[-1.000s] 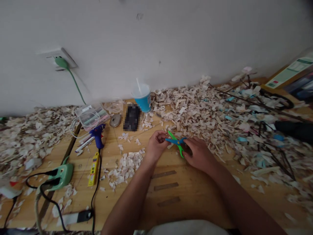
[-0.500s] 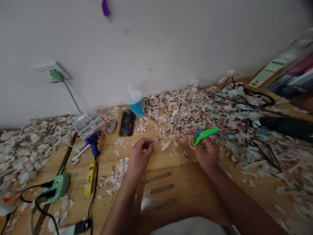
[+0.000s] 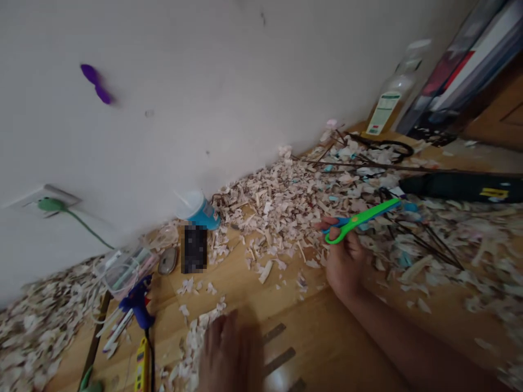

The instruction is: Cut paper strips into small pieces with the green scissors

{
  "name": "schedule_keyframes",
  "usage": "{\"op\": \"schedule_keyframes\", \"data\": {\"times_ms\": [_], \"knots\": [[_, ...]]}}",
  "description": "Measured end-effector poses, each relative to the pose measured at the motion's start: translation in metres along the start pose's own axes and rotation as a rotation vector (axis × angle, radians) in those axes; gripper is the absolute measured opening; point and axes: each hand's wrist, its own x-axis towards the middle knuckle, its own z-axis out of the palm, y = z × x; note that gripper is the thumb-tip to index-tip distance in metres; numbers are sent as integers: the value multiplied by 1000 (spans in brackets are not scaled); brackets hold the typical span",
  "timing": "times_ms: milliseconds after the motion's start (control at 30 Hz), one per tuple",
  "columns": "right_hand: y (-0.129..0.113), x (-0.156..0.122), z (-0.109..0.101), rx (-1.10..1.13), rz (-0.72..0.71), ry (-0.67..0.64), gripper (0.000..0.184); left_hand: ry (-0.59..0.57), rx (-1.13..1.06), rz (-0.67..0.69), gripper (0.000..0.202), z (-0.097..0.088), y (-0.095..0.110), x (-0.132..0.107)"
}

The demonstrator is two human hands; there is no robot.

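My right hand (image 3: 347, 264) has its fingers through the handle loops of a pair of green and blue scissors (image 3: 362, 219). Their blades look closed and point up and to the right, over the edge of the scrap heap. At the bottom of the view, motion smears my left hand (image 3: 229, 348), so its fingers cannot be made out. It is low over the wooden table, beside a small strip of whitish scraps (image 3: 192, 340).
Thin pale scraps (image 3: 281, 196) cover the back and right of the table (image 3: 294, 305). To the left are a blue cup (image 3: 208, 213), a dark phone-like object (image 3: 194, 249), a glue gun (image 3: 139, 305) and a clear box (image 3: 122, 272). A bottle (image 3: 388, 103) and dark twigs (image 3: 433, 239) are at the right.
The view has swung right and tilted. My left hand, curled in front of the phone-like object before, is now lower and nearer me. The scissors show more of their length in my right hand.
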Motion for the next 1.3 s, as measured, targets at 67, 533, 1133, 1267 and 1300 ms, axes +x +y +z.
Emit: {"op": "schedule_keyframes", "data": {"times_ms": [67,533,1133,1267,1300], "knots": [[6,3,-1,-36,-16,-18,28,-47,-77,59,30,6,30,28],[25,7,-1,14,19,-83,24,146,-627,120,25,45,106,171],[20,8,5,30,113,-112,27,49,-491,123,17,34,130,288],[17,7,6,24,126,-114,27,-6,-669,95,28,32,120,297],[17,7,6,25,129,-116,26,-32,-744,76,32,32,119,297]]}}
